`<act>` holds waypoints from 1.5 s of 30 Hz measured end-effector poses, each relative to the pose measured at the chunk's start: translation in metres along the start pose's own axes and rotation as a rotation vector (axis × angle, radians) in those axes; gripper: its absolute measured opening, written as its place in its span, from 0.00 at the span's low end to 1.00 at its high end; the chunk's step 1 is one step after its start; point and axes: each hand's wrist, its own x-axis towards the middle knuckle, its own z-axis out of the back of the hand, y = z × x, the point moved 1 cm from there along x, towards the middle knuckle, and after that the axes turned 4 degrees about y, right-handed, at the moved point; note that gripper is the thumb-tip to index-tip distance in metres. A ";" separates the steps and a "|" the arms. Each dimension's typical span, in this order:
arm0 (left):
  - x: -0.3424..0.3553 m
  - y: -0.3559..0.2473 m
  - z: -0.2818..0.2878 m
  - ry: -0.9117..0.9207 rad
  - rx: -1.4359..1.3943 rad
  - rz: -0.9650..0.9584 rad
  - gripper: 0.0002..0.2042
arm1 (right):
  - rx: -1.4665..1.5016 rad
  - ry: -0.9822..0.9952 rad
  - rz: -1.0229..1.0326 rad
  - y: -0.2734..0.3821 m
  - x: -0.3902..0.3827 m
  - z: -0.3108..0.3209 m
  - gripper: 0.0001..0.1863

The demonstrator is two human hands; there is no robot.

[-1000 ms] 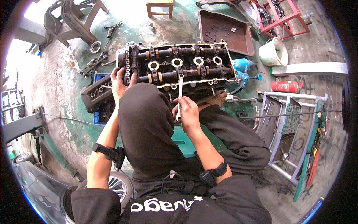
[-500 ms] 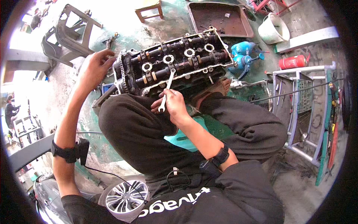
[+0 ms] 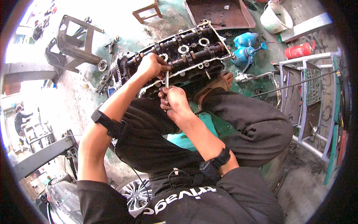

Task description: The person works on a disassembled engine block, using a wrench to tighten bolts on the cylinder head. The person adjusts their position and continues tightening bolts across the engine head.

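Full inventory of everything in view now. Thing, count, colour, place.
cylinder head: 1, black and silver, upper centre
wrench: 1, silver, cylinder head's near edge
tray: 1, brown, top
sprayer: 1, blue, right of cylinder head
bucket: 1, white, upper right
fire extinguisher: 1, red, right
rack: 1, pale grey, right
plastic stool: 1, grey, upper left
wooden stool: 1, brown, top
plastic piece: 1, teal, centre
wheel: 1, silver, bottom
co-worker: at least 1, dark clothes, far left
Small background items: too blurred to count
armbands: 2, black, lower centre
left grip: 1, ungloved, over cylinder head
right grip: 1, ungloved, around wrench
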 end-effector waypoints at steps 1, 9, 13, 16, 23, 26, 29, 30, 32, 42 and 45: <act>0.000 0.000 0.000 -0.012 -0.078 0.074 0.12 | 0.024 -0.019 -0.028 0.003 0.000 -0.002 0.05; -0.005 -0.001 0.003 -0.042 -0.129 0.174 0.12 | 0.071 -0.082 -0.017 -0.015 0.004 -0.015 0.06; -0.004 -0.001 0.003 -0.044 -0.051 0.136 0.12 | 0.205 -0.016 0.031 -0.029 0.013 -0.019 0.07; -0.002 -0.001 0.003 -0.070 0.043 0.098 0.12 | 0.252 0.013 0.058 -0.036 0.016 -0.014 0.09; -0.004 0.003 0.006 0.024 -0.080 0.194 0.15 | 0.186 0.081 -0.004 -0.026 0.014 0.007 0.14; -0.001 0.000 0.004 0.046 -0.099 0.204 0.15 | 0.202 0.067 -0.117 -0.011 0.010 0.011 0.13; 0.006 -0.005 0.004 0.034 0.003 0.245 0.15 | 0.258 0.037 -0.230 0.002 0.008 0.003 0.12; 0.007 -0.006 0.005 0.030 0.036 0.232 0.15 | 0.268 0.038 -0.245 0.007 0.007 0.002 0.12; 0.009 -0.005 0.008 0.038 0.101 0.176 0.16 | 0.300 -0.008 -0.236 0.009 0.005 -0.001 0.12; 0.008 0.004 0.006 0.010 0.168 0.074 0.15 | 0.555 0.140 -0.163 -0.022 0.015 0.007 0.15; 0.007 0.004 0.007 0.047 0.115 0.107 0.17 | 0.556 0.022 -0.129 -0.029 0.019 -0.006 0.13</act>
